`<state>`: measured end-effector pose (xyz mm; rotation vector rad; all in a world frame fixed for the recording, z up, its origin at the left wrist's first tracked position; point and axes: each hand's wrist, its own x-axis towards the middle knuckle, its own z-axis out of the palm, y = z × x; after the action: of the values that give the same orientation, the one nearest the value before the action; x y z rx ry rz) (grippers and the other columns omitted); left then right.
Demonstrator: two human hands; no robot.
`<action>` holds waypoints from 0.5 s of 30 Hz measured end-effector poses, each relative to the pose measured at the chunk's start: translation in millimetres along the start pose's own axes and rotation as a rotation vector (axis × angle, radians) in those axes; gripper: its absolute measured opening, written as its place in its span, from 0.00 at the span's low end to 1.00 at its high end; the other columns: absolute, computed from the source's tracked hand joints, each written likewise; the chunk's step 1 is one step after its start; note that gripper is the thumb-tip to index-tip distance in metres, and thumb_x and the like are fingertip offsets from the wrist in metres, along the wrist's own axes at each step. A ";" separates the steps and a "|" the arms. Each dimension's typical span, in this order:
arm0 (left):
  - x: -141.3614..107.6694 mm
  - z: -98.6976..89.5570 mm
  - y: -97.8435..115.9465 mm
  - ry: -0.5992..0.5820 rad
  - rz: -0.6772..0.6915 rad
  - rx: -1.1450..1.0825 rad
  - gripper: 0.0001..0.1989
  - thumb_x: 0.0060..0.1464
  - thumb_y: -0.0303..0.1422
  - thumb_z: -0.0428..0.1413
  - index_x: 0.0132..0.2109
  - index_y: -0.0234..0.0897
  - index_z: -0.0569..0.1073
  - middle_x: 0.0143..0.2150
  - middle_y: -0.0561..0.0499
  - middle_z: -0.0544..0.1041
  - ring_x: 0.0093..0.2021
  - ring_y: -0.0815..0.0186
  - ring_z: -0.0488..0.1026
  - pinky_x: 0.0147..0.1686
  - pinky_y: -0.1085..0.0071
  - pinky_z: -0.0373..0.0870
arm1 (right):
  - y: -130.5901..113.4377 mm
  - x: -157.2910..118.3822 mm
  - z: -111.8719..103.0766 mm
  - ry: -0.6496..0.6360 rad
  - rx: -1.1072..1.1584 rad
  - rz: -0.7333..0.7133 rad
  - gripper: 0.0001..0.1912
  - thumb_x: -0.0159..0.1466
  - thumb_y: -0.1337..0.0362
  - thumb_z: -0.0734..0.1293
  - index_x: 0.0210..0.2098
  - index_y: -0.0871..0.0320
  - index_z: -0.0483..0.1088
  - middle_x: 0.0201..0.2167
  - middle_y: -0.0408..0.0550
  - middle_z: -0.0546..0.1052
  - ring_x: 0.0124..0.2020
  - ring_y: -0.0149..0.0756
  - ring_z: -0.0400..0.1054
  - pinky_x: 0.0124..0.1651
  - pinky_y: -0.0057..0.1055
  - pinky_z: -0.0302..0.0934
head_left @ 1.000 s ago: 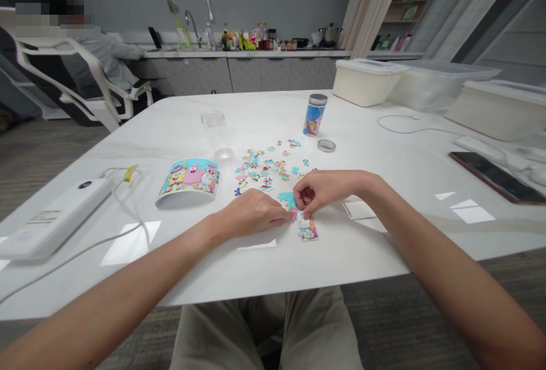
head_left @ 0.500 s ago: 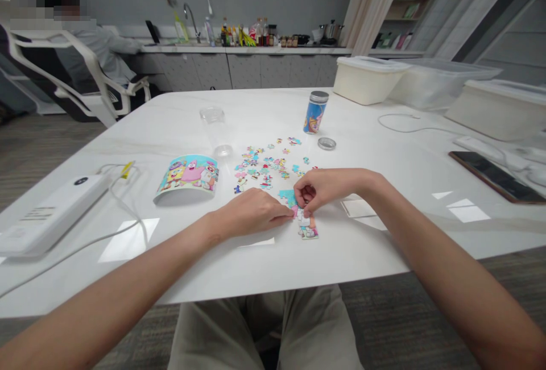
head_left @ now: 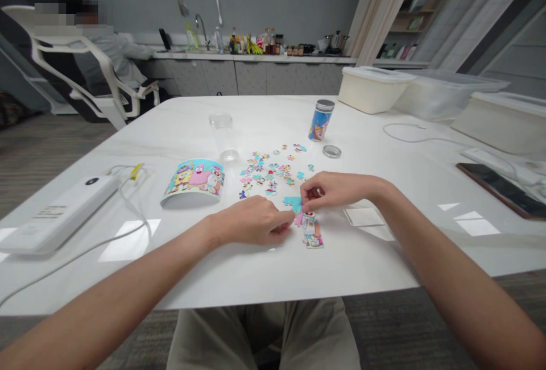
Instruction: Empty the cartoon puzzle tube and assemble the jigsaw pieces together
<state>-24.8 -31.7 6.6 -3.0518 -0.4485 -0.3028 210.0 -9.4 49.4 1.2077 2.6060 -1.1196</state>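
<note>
A partly joined jigsaw puzzle (head_left: 313, 232) lies flat near the table's front edge, showing a white figure and a turquoise top part. My right hand (head_left: 331, 189) is closed in a pinch at its upper right, fingertips on the puzzle and covering part of it. From the left, my left hand (head_left: 258, 219) rests with curled fingers, its index and thumb tips beside the puzzle's left edge; nothing shows in them. Loose jigsaw pieces (head_left: 271, 172) are scattered just beyond both hands. A curved picture sheet (head_left: 197, 178) with the cartoon figures stands left of them.
Behind the pieces are a clear plastic jar (head_left: 222, 134), a blue cartoon-printed can (head_left: 321, 121) and a metal lid (head_left: 331, 151). A white power strip (head_left: 60, 213) with cables lies left; a phone (head_left: 503, 188) and storage boxes (head_left: 375, 90) are right. A person (head_left: 113, 57) sits far left.
My left index finger has drawn back and curled, uncovering more of the puzzle. The right hand still pinches at the puzzle's upper part. The whole view has shifted slightly.
</note>
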 end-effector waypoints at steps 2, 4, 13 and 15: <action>0.1 -0.6 1.5 -0.024 0.007 0.035 0.08 0.56 0.30 0.50 0.29 0.38 0.69 0.16 0.58 0.66 0.16 0.72 0.60 0.19 0.69 0.47 | 2.3 0.7 -1.9 0.131 -0.065 0.089 0.21 0.65 0.47 0.60 0.27 0.57 0.68 0.26 0.44 0.72 0.27 0.32 0.61 0.30 0.30 0.53; 0.7 -0.1 2.4 -0.044 0.010 0.069 0.10 0.57 0.30 0.50 0.27 0.38 0.69 0.15 0.57 0.67 0.15 0.71 0.58 0.19 0.68 0.47 | 6.7 2.9 -2.8 0.285 -0.144 0.220 0.23 0.67 0.47 0.56 0.27 0.57 0.68 0.28 0.47 0.74 0.28 0.34 0.63 0.32 0.32 0.53; 1.2 -2.5 6.3 -0.116 0.054 0.132 0.24 0.62 0.36 0.48 0.18 0.36 0.70 0.15 0.51 0.72 0.14 0.70 0.62 0.22 0.69 0.58 | 29.2 10.9 -0.5 0.537 -0.324 0.630 0.12 0.66 0.59 0.58 0.39 0.56 0.71 0.42 0.53 0.77 0.40 0.44 0.70 0.33 0.33 0.54; 0.6 -2.8 8.0 -0.106 0.072 0.142 0.26 0.63 0.38 0.48 0.18 0.35 0.71 0.15 0.50 0.72 0.14 0.70 0.63 0.24 0.69 0.61 | 30.9 11.4 0.8 0.504 -0.304 0.610 0.12 0.65 0.57 0.59 0.38 0.56 0.71 0.41 0.53 0.77 0.39 0.43 0.71 0.34 0.32 0.55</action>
<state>-22.6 -39.4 9.3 -2.9462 -0.3478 -0.1013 223.1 10.6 26.7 2.1926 2.2677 -0.3235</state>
